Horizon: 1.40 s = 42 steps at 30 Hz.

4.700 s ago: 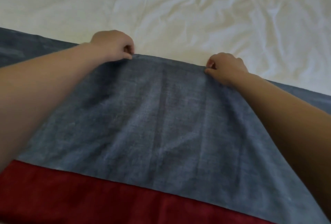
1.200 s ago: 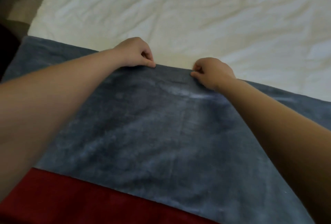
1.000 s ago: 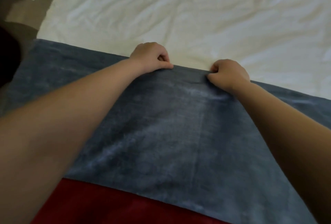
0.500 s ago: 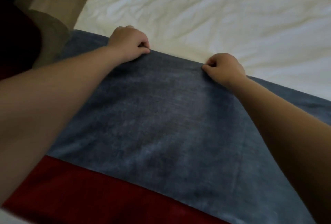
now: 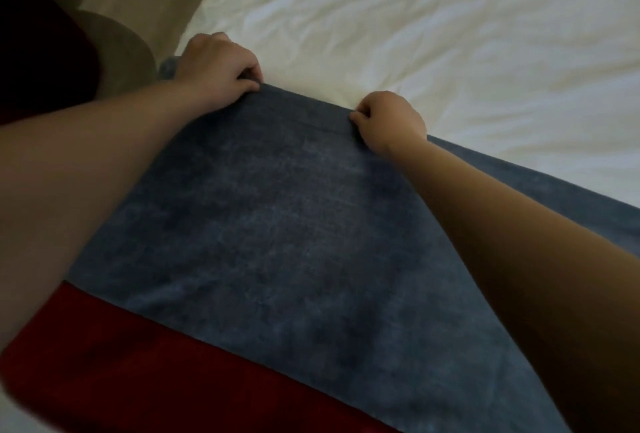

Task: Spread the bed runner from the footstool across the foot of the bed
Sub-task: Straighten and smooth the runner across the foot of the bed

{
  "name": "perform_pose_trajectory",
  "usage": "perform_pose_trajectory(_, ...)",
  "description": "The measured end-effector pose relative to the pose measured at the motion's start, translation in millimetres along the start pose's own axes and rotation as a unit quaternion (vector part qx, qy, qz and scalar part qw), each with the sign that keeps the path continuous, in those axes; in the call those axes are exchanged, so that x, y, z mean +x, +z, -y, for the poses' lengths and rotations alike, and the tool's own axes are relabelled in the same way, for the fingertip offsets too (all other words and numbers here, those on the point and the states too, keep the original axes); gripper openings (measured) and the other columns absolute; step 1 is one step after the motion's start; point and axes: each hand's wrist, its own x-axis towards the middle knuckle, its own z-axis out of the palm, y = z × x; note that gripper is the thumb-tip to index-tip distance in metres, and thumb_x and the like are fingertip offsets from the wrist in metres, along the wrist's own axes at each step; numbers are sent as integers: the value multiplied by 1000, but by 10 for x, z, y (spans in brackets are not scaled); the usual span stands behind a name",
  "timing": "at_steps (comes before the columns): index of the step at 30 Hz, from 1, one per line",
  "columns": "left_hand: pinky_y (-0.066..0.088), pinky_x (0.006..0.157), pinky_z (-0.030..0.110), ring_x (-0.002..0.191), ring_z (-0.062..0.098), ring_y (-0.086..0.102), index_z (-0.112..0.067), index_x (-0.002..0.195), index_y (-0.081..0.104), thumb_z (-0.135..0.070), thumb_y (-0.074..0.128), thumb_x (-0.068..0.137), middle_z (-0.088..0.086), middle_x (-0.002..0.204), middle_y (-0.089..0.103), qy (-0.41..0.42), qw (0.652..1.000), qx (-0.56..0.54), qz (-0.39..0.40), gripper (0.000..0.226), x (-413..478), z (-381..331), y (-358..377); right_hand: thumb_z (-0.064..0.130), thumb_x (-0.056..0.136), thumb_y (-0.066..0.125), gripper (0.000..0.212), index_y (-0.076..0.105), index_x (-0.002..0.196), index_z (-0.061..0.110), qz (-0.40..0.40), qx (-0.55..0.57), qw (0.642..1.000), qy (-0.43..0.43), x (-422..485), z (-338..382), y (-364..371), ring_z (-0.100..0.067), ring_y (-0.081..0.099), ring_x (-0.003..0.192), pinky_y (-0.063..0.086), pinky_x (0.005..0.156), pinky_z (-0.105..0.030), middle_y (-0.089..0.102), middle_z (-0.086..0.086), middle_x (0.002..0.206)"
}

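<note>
1. The bed runner (image 5: 284, 224) already lies flat over the white sheet (image 5: 433, 34), its red band (image 5: 156, 373) along the near edge.
2. The left hand (image 5: 218, 69), near the bed's left edge, and the right hand (image 5: 391, 121) each pinch the runner's far edge.
3. What likely remains is final straightening; the runner's right end is out of view.

no text, label, brand, number or sign can be read anywhere here.
</note>
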Motion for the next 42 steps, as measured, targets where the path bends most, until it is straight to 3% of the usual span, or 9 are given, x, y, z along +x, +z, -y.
perform_pose_trajectory(3, 41, 84, 42, 98, 33, 53, -19, 96, 71, -25, 65, 86, 10, 95, 68, -23, 998, 32, -39, 13, 6, -137, 54, 34, 97, 47, 30, 64, 93, 10, -25, -4, 999, 25, 8, 10, 23, -29, 60, 86, 48, 70, -35, 64, -7, 92)
perform_pose_trajectory(6, 42, 82, 42, 103, 34, 52, -15, 103, 66, -23, 62, 86, 12, 103, 64, -43, 997, -12, -65, 20, -102, -180, 69, 33, 96, 46, 27, 60, 101, 11, -53, -43, 998, -2, -91, 66, 11, -30, 57, 96, 46, 79, -39, 60, -8, 101)
perform_pose_trajectory(12, 41, 96, 44, 116, 29, 51, -16, 125, 55, -48, 51, 89, 7, 128, 57, 14, 998, -52, -37, 48, -360, -320, -87, 41, 95, 42, 43, 50, 125, 12, -119, -135, 982, -52, -346, 8, -195, -30, 46, 115, 37, 89, -40, 51, -10, 124)
perform_pose_trajectory(26, 44, 94, 45, 115, 28, 51, -16, 126, 54, -52, 47, 89, 8, 125, 58, 24, 996, -53, -63, 52, -1731, -1004, -490, 50, 94, 38, 54, 49, 127, 9, -114, -184, 974, -63, -1745, 328, -152, -32, 43, 124, 32, 105, -47, 51, -14, 130)
perform_pose_trajectory(37, 48, 86, 40, 107, 27, 57, -15, 118, 59, -47, 53, 88, 6, 114, 63, -10, 998, -57, -38, 44, -3411, -992, -168, 49, 92, 41, 46, 56, 114, 11, -83, -113, 988, -69, -3274, 639, 879, -30, 48, 115, 34, 95, -43, 56, -11, 119)
perform_pose_trajectory(42, 48, 72, 36, 89, 25, 59, -16, 100, 62, -37, 60, 80, 3, 96, 63, 66, 997, -28, 17, 29, -4127, -985, 138, 42, 86, 49, 35, 53, 107, 15, -64, -112, 987, -99, -3998, 629, 1462, -26, 48, 104, 37, 73, -35, 50, -6, 113)
